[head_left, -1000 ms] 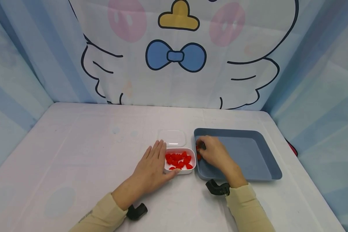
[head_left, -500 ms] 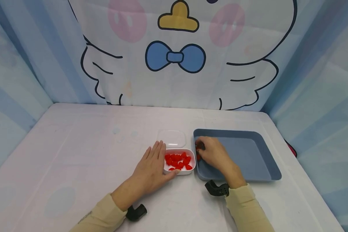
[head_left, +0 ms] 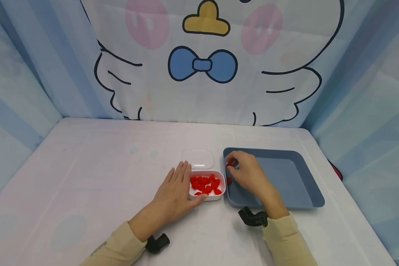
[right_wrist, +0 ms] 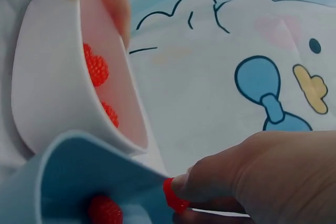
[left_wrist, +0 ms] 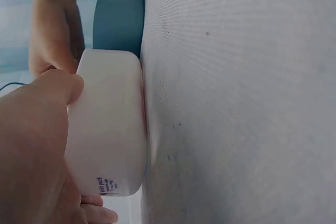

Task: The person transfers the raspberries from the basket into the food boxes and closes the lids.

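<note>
My left hand point(head_left: 173, 195) lies along the left side of a small white box point(head_left: 214, 197), fingers straight. Its thumb touches the front rim, as the left wrist view also shows. Inside the box are several red raspberries point(head_left: 203, 181), bumpy in the right wrist view. My right hand point(head_left: 249, 173) is over the left edge of a blue-grey tray point(head_left: 286, 177). Between its thumb and fingers it pinches one raspberry point(right_wrist: 175, 195), close to the tray wall. Another raspberry point(right_wrist: 105, 211) lies in the tray, nearer to me, by the left wall.
A clear plastic lid point(head_left: 198, 159) lies on the white table point(head_left: 86, 177) just behind the box. The tray stands close against the box's right side. A cloth with a cartoon figure hangs behind the table, and blue curtains flank it.
My right hand has shifted slightly away from me and to the right with the raspberry, uncovering the one in the tray. The left hand and box have stayed in place.
</note>
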{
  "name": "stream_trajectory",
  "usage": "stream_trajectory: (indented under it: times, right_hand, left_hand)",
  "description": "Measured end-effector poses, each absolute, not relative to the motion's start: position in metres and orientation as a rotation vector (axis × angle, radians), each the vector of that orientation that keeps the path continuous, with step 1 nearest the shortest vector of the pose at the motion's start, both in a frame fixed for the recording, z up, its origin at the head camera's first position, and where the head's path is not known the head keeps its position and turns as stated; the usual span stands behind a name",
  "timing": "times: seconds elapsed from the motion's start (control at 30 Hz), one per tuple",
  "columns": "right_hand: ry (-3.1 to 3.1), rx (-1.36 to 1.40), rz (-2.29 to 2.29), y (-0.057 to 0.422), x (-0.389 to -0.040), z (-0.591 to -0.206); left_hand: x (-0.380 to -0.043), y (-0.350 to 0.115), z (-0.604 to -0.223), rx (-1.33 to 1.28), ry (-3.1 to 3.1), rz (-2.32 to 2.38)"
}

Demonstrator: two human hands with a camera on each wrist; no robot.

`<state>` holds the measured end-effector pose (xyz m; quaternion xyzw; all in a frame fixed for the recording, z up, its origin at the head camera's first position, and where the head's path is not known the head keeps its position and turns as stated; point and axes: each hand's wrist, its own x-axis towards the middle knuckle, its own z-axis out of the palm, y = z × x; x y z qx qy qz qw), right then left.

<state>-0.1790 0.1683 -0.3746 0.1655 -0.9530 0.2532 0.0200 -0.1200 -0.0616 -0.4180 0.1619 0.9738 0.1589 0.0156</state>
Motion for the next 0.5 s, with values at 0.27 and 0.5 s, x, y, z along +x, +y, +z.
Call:
stream_trajectory:
  times: [0.27,0.5]
  right_hand:
    - [-2.928,0.578,0.875,0.164,-0.173,-0.365]
    - [-2.966,0.643,0.887,0.159,-0.168,-0.36]
  left_hand:
    - [-0.12,-0.061,-0.417,0.496,3.025,0.478]
    - [-0.12,-0.061,-0.417,0.504,3.037,0.485]
